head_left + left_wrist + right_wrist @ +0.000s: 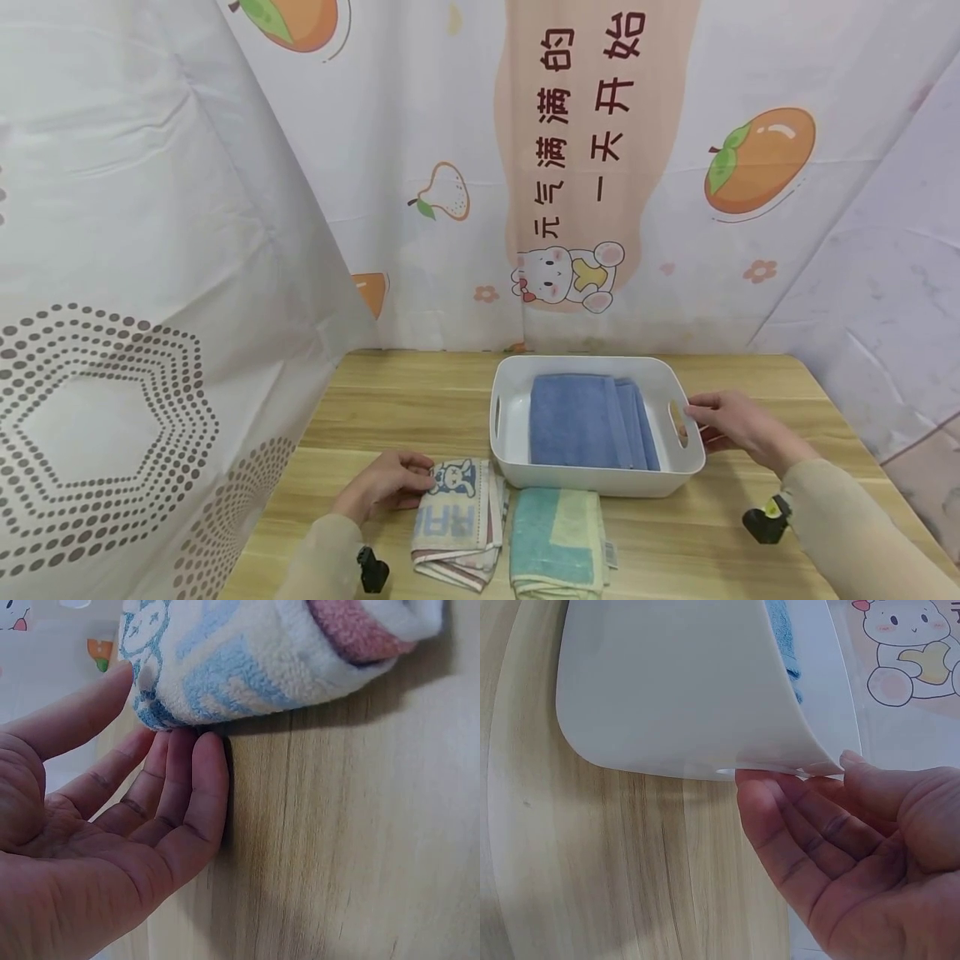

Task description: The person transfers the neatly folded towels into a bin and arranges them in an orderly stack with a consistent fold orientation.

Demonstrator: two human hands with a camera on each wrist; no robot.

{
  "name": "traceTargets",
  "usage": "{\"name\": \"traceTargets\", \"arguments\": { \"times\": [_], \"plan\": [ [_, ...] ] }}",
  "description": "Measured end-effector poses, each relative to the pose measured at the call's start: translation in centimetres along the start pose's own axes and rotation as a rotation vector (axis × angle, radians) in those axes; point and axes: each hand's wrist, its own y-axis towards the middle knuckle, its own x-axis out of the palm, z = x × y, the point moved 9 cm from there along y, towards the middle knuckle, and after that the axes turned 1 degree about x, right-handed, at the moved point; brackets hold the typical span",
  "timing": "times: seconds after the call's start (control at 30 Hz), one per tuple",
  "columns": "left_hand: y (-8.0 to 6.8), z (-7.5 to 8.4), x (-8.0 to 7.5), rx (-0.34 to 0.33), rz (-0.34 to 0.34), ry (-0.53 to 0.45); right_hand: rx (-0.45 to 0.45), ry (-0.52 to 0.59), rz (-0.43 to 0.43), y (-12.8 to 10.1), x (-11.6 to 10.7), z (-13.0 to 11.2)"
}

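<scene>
My left hand (390, 483) is at the left edge of a folded towel (457, 517), white with blue lettering and a printed animal. In the left wrist view its loosely bent fingers (202, 772) touch the towel's side, and the thumb lies over the printed edge. My right hand (738, 425) holds the right end of a white plastic basket (585, 481), thumb at the rim and fingers by the handle slot. Inside the basket lies a folded blue towel (573, 421). A folded teal and yellow towel (551, 537) sits in front of the basket, right beside the printed one.
Everything rests on a wood-grain table (405, 383) with rounded back corners. A printed cloth curtain (450, 258) hangs behind it, and another patterned cloth (150, 250) hangs on the left. Black wrist devices (767, 523) are strapped at both sleeves.
</scene>
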Motion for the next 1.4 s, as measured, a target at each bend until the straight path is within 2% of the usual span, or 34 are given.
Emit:
{"name": "traceTargets", "arguments": {
  "times": [0.33, 0.77, 1.03, 1.4],
  "plan": [
    [-0.33, 0.56, -0.21, -0.008, 0.071, 0.055, -0.001, -0.017, -0.003, 0.14, -0.01, -0.39],
    [-0.37, 0.47, -0.17, -0.027, 0.108, 0.099, 0.005, -0.005, 0.004, 0.01, 0.1, -0.52],
    [-0.3, 0.41, 0.01, -0.029, 0.089, 0.12, 0.007, 0.02, -0.007, 0.01, 0.23, -0.31],
    [-0.23, 0.5, 0.44, -0.041, 0.102, 0.178, 0.011, 0.032, -0.012, -0.18, 0.15, -0.06]
  ]
}}
